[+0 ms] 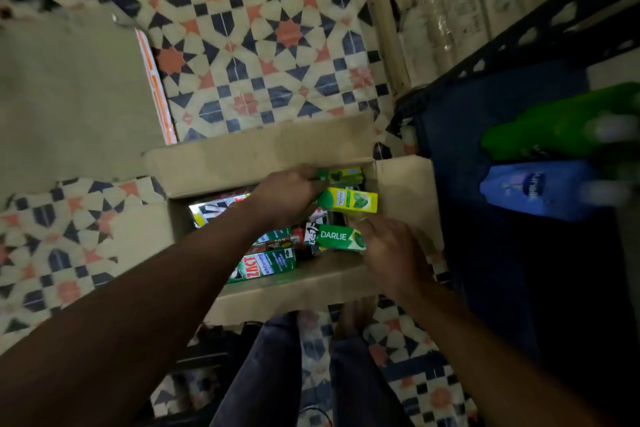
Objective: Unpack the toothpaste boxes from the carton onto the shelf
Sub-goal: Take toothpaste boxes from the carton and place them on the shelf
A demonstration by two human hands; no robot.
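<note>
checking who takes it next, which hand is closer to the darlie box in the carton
Right. The right hand is at the right end of the Darlie box; the left hand is beyond it, gripping the yellow box.

One green toothpaste box [334, 236] reads "DARLIE"; a second green box [266, 264] reads "ZACT Whitening". A blue bottle [533, 189] shows the letters "unsil". The print on the yellow-green box [349, 200] is too blurred to read.

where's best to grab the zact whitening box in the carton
Probably mid-length, pinching the ZACT box across its two long edges from above. It lies label-up on top of the pile in the carton, close to the near wall, so its top face is open.
</note>
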